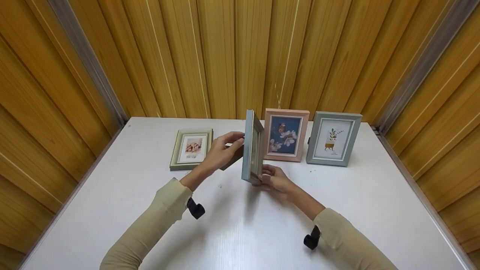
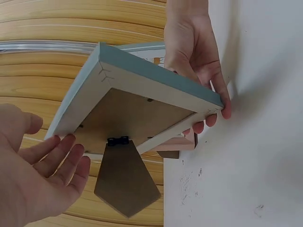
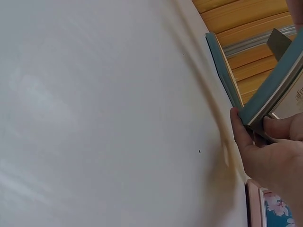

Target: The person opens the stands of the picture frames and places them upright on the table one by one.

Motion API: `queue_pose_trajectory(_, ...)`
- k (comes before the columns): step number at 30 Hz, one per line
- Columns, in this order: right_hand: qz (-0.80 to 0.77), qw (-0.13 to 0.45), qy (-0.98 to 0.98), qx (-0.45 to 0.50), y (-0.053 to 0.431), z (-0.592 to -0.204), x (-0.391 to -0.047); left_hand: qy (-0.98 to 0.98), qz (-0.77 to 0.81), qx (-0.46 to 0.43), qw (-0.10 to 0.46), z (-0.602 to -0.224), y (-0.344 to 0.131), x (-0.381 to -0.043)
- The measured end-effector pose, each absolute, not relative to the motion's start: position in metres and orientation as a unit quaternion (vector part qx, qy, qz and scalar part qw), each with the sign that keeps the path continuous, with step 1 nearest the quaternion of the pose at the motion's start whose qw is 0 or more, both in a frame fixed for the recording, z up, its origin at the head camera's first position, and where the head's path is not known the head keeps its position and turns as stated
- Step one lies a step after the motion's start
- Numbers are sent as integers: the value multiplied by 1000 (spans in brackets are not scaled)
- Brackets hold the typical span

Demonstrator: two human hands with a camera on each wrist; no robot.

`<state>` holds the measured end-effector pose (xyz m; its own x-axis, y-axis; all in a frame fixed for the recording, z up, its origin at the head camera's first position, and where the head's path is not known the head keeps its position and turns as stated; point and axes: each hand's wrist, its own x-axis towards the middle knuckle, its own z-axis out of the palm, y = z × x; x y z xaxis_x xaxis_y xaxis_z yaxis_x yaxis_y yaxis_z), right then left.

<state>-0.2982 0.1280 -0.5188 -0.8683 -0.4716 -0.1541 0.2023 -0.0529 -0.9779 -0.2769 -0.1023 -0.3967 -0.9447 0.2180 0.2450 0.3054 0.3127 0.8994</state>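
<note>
A light blue picture frame (image 1: 246, 150) is held upright, edge-on to the head view, above the white table. My right hand (image 1: 277, 180) pinches its lower corner; in the right wrist view the thumb lies on the front and the fingers (image 3: 241, 130) behind. On the back side is my left hand (image 1: 219, 152), its fingertips at the frame's edge and its thumb apart from it. The left wrist view shows the brown backing with its stand leg (image 2: 125, 179) swung out from a dark hinge. The picture inside is mostly hidden from the head view.
A pale green picture frame (image 1: 175, 150) is at the left. To the right, a pink frame (image 1: 267, 137) with a blossom picture and a grey-green frame (image 1: 312, 138) with a plant picture stand upright. Wood-patterned panels (image 1: 217, 56) wall the white table (image 1: 240, 240) at back and sides.
</note>
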Motion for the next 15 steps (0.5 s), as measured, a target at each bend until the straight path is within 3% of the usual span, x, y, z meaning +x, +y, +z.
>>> queue_pose_trajectory(15, -704, 178, 685, -55, 118, -520, -307, -851, -515, -32, 95, -406, -130, -279)
